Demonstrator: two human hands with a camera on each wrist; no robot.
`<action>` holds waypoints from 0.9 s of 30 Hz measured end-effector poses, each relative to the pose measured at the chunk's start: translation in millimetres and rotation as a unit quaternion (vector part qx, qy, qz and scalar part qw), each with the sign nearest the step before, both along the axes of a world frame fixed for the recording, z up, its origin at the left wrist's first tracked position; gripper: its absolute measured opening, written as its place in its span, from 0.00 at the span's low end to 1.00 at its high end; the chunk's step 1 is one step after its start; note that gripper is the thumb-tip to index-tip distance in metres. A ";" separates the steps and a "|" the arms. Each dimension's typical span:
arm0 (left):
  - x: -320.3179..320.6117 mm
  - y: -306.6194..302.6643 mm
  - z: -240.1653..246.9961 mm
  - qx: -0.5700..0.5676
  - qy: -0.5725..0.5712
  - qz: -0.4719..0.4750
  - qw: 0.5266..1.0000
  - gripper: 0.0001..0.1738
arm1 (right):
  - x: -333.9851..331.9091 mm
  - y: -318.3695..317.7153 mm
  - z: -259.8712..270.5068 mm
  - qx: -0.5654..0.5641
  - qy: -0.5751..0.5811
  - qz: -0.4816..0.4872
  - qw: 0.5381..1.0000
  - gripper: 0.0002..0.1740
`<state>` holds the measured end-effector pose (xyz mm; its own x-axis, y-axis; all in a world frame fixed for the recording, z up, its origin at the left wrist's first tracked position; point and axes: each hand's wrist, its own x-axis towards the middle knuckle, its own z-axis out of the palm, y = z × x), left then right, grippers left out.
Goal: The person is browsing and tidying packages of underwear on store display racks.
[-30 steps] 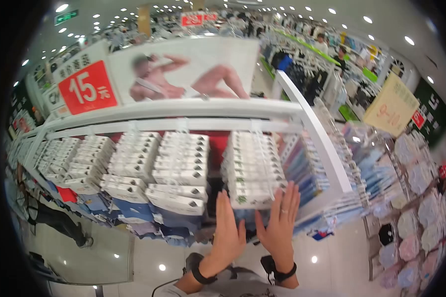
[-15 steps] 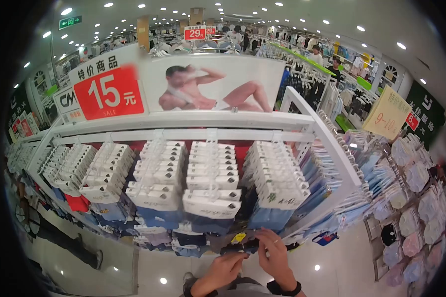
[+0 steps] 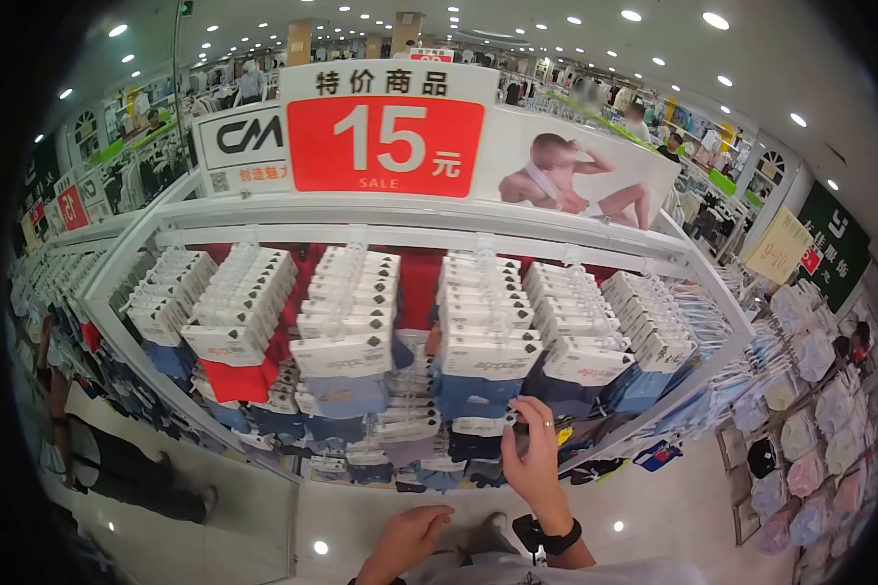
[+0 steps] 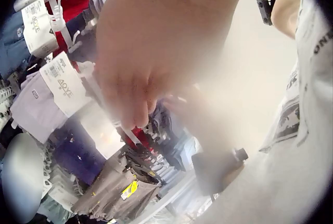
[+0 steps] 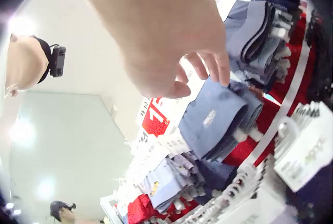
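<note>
My right hand [image 3: 534,448] is raised before the rack, fingers relaxed and slightly bent, at the lower edge of blue folded underwear [image 3: 478,395] hanging from white header cards [image 3: 491,363]. In the right wrist view its fingertips overlap the edge of a blue garment [image 5: 213,117]. Lower and closer to my body, my left hand [image 3: 410,536] hangs loosely curled with nothing in it. The left wrist view shows it in front of lilac underwear [image 4: 37,110] with a white card, and a grey-brown garment [image 4: 106,193] with a yellow tag [image 4: 129,189].
A white metal rack [image 3: 722,292] holds several rows of carded underwear. On top stands a red and white price sign [image 3: 380,146]. More packs hang on a display [image 3: 810,468] at the right. Someone in dark trousers [image 3: 137,483] appears at the left.
The head view has swung left along the rack. My hands first flanked a stack of cards, then met lower down by a yellow tag; now they are apart, the right raised to blue underwear.
</note>
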<state>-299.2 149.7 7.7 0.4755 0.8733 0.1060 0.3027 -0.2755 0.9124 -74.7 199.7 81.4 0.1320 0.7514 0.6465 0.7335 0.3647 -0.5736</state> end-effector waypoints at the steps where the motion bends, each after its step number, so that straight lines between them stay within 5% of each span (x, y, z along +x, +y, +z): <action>1: -8.4 -3.9 1.4 0.004 -0.002 -0.010 1.000 0.12 | -10.9 -0.2 0.6 -0.023 0.032 0.016 0.999 0.24; 4: -32.0 -7.9 3.8 0.001 -0.002 -0.017 1.000 0.11 | -38.1 7.1 -1.0 -0.088 0.098 0.060 0.989 0.28; 13: -70.9 8.9 -14.0 -0.014 -0.023 0.009 1.000 0.10 | -49.9 14.7 30.2 0.064 0.047 -0.058 0.995 0.22; 18: -65.3 23.8 -7.9 0.042 0.006 -0.019 0.999 0.11 | -41.3 42.2 57.3 0.087 0.009 -0.125 0.988 0.36; 22: -49.6 32.3 0.3 0.081 0.008 -0.009 0.997 0.11 | -33.1 73.5 33.1 0.060 0.119 -0.069 0.989 0.48; 27: -35.1 33.7 0.1 0.034 0.010 -0.005 0.999 0.10 | -34.1 84.9 29.1 0.041 0.242 -0.048 0.968 0.51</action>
<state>-334.3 183.4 7.9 0.4876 0.8592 0.1549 0.3176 -0.3399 0.8852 -108.7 284.6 110.5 0.5017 0.6688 0.5486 0.4182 0.3676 -0.8307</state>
